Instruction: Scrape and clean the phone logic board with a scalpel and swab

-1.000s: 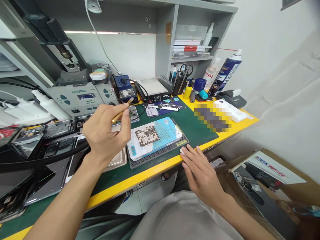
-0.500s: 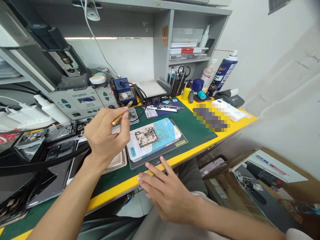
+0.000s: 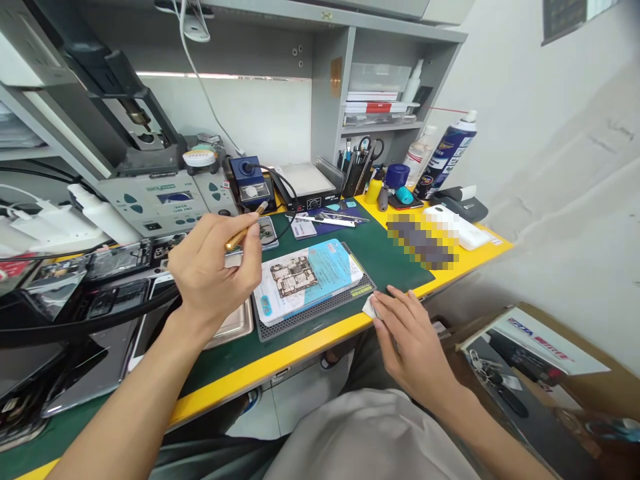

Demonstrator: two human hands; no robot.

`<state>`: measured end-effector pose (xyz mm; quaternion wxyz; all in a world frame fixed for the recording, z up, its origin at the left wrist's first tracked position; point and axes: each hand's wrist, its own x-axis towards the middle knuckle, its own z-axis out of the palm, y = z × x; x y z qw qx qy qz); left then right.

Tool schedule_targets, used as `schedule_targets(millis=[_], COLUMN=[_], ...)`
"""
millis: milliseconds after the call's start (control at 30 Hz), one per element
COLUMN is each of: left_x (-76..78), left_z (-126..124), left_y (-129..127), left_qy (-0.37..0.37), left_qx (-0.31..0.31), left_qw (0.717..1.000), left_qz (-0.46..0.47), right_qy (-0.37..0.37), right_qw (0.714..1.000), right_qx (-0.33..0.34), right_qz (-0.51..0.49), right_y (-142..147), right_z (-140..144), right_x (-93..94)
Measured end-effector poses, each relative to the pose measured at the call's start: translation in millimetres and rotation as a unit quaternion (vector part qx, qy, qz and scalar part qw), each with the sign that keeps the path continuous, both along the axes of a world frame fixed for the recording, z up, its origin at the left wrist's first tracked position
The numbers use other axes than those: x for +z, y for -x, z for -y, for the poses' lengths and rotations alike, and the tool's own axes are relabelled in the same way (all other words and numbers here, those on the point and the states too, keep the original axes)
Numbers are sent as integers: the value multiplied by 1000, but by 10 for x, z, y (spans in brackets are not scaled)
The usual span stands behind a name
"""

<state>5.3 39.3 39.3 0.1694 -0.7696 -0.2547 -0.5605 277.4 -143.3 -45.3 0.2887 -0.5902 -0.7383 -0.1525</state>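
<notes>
Over on the tabletop (image 3: 300,351), a box (image 3: 300,280) lies on a mat (image 3: 320,307), phones (image 3: 97,373) to its left, the tool cup (image 3: 356,175) and spray can (image 3: 447,157) behind rightward, a tissue (image 3: 369,306) under the right hand (image 3: 410,340) at the near edge.

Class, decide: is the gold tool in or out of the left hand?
In: the left hand curls around the gold tool, one end poking out beyond it.

The front panel of the grey station (image 3: 207,200) reads, as far as the small print can be made out, "LEAD FREE". Blue and red lettering on the printed carton (image 3: 537,343), yellow lettering on the grey mat (image 3: 320,309), and print on the white-and-blue package (image 3: 327,270) and spray can (image 3: 447,153) are too small or blurred to read reliably.
</notes>
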Motion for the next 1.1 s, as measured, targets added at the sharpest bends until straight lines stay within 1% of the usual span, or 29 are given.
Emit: schedule_targets(millis=[133, 200, 267, 333, 533, 600, 733, 833, 900, 933, 967, 1033, 1100], left_x=[-10, -9, -4, 1, 26, 34, 44, 45, 43, 41, 39, 32, 24], left_z=[-6, -5, -5, -8, -6, 1, 27, 50, 57, 57, 54, 40, 20], left_y=[2, -2, -8, -12, -24, -28, -36, -39, -38, -35, -30, -16, 4], left_qy=[-5, -9, -12, -13, -21, -25, -28, -23, -18, -16, -15, -13, -10], left_qx=[0, -1, -1, 0, -7, -10, -20, -18, -13, -11, -9, -4, 2], left_qw=[1000, 1000, 1000, 1000, 1000, 1000, 999, 1000, 1000, 1000, 1000, 1000, 1000], left_qz=[1, 0, 1, 3, 11, 13, 11, 6, -1, -4, -6, -9, -12], right_qy=[-20, -18, -9, 3, 50, 62, 75, 81, 82, 80, 76, 42, 30], right_qw=[999, 999, 999, 999, 998, 997, 996, 992, 986, 980, 970, 975, 977], right_qx=[-34, -47, -47, -35, 16, 21, 36, 80, 136, 172, 222, 214, 206], right_qz=[-7, -10, -14, -16, 26, 40, 46, 49, 58, 64, 70, 43, 33], right_y=[-79, -113, -78, 52, 650, 747, 827, 992, 1197, 1317, 1439, 1648, 1752], right_z=[-35, -58, -94, -135, -208, -217, -216, -199, -202, -213, -232, -285, -340], right_x=[43, 88, 130, 162, 213, 216, 222, 247, 260, 258, 250, 216, 173])
